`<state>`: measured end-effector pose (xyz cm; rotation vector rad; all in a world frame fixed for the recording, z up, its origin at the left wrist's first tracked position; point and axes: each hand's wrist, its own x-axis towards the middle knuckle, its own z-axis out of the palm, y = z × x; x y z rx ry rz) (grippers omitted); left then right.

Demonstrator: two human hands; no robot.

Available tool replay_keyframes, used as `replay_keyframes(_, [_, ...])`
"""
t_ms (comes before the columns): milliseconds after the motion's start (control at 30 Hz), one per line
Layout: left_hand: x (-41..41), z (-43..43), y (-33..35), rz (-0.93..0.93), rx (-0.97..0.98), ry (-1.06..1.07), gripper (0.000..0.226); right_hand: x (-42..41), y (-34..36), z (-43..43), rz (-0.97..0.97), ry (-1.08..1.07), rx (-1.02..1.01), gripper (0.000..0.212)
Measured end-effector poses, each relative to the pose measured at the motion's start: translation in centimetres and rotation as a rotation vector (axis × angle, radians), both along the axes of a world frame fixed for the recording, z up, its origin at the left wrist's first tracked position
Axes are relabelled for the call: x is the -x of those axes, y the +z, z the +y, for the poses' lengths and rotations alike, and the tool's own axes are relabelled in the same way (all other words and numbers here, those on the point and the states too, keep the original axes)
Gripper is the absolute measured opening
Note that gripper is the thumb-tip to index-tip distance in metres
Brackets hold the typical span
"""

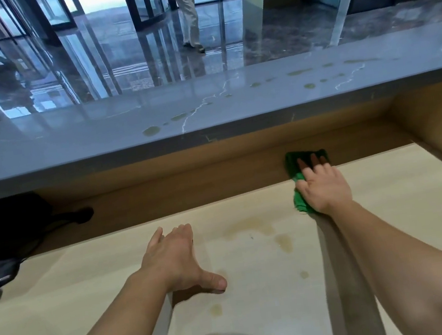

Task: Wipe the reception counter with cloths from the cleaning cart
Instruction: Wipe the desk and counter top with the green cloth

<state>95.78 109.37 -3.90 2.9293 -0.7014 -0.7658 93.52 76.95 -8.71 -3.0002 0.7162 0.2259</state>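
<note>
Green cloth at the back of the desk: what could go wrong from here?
1. The right hand presses the green cloth against the back edge of the desk, apart from the brown stains in the middle; they might be missed.
2. The left hand lies beside those stains and could smear them.
3. The spots on the grey counter above could be forgotten.

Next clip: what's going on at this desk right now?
A person is wiping behind a reception counter. Their right hand presses a green cloth with flat fingers where the pale lower desk meets the wooden back panel. The left hand rests open on the desk, holding nothing. Brownish stains show on the desk between the arms, and a trail of similar spots sits on the grey upper counter; the cloth touches none of them. Someone walks through the lobby beyond.
</note>
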Motion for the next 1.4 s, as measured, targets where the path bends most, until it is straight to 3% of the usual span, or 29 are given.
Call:
replay_keyframes(167, [0.1, 0.1, -0.4, -0.021, 0.023, 0.000, 0.132, 0.6, -0.4, 2.3, 0.005, -0.177, -0.077, 0.058])
replay_keyframes(267, [0.8, 0.7, -0.7, 0.029, 0.061, 0.040, 0.144, 0.2, 0.0, 7.2, -0.005, -0.164, -0.155, 0.058])
replay_keyframes(400, [2.8, 2.0, -1.0, 0.053, 0.096, 0.086, 0.153, -0.5, 0.3, 15.2, 0.000, -0.001, -0.254, 0.058])
replay_keyframes(567, [5.5, 2.6, -1.0, -0.006, 0.029, 0.090, 0.149, 0.8, -0.4, 22.0, 0.009, 0.314, -0.170, 0.060])
replay_keyframes(733, [7.4, 1.7, -0.2, -0.044, -0.035, 0.069, 0.148, 3.1, -0.2, 17.6, -0.030, 0.401, -0.166, 0.058])
replay_keyframes(1100, [12.6, 0.2, 0.3, -0.098, -0.046, 0.013, 0.141, 11.6, 0.0, 1.5, 0.009, -0.005, -0.080, 0.058])
replay_keyframes(1267, [15.8, 0.6, 0.0, -0.134, -0.011, -0.069, 0.133, 11.5, 0.3, 5.1, 0.033, -0.173, -0.144, 0.060])
replay_keyframes(1400, [17.9, 1.1, -0.4, -0.190, 0.041, -0.107, 0.107, 11.2, 0.2, 13.2, 0.001, 0.006, -0.122, 0.060])
